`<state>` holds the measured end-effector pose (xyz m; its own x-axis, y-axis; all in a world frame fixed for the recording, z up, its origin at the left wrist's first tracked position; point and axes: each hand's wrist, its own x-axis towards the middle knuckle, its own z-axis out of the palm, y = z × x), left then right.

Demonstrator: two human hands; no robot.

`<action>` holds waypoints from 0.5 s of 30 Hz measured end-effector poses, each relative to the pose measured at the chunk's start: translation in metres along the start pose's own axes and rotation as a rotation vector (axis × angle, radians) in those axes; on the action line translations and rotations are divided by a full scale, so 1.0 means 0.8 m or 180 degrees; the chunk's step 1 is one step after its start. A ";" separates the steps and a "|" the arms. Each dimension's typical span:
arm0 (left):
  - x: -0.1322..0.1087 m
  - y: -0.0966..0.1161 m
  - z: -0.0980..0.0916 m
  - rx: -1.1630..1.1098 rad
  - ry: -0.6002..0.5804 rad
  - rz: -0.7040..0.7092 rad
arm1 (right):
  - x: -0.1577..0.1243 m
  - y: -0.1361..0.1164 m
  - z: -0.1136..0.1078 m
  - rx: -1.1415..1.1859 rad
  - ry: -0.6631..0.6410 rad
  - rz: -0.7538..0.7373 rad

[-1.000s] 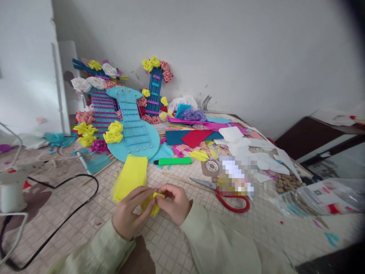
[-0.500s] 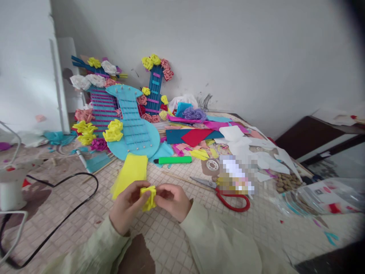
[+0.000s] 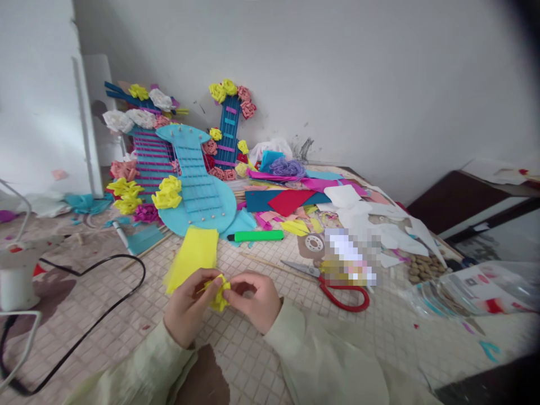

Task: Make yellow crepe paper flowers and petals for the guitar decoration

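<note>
Both hands meet low in the middle of the head view, over a tiled floor. My left hand (image 3: 188,310) is closed around a small rolled yellow paper flower (image 3: 220,293). My right hand (image 3: 255,298) pinches the same flower from the right side with bent fingers. A flat yellow paper sheet (image 3: 193,258) lies just beyond my left hand. Pale green sleeves cover both forearms.
Red-handled scissors (image 3: 337,287) lie right of my hands, a green marker (image 3: 258,236) farther back. Blue guitar-shaped crafts (image 3: 198,185) with paper flowers lean at the wall, beside piles of coloured paper (image 3: 291,201). A black cable (image 3: 97,315) loops at left near a white stand (image 3: 17,281).
The loose yellow strip has been wound tighter into a compact flower between my fingers. Both hands stayed in nearly the same place, shifting slightly.
</note>
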<state>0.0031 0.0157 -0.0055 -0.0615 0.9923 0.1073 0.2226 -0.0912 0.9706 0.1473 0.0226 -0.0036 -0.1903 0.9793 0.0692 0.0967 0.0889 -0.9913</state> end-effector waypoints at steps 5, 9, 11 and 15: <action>0.001 0.000 -0.002 -0.0025 -0.0010 0.0046 | -0.003 -0.002 0.000 -0.0724 0.0068 -0.0973; 0.002 0.005 -0.005 0.0013 -0.0223 0.0289 | -0.001 0.002 -0.004 -0.1024 0.0037 -0.1434; 0.003 0.007 -0.006 0.0142 -0.0347 0.0541 | 0.001 0.003 -0.007 -0.0965 0.0059 -0.1344; 0.005 0.011 -0.010 0.0527 -0.0631 0.1108 | 0.004 0.002 -0.009 -0.0435 0.0265 -0.0536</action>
<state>-0.0027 0.0183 0.0052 0.2293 0.9031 0.3631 0.3512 -0.4247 0.8345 0.1537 0.0268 -0.0041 -0.1342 0.9597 0.2471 0.2028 0.2707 -0.9411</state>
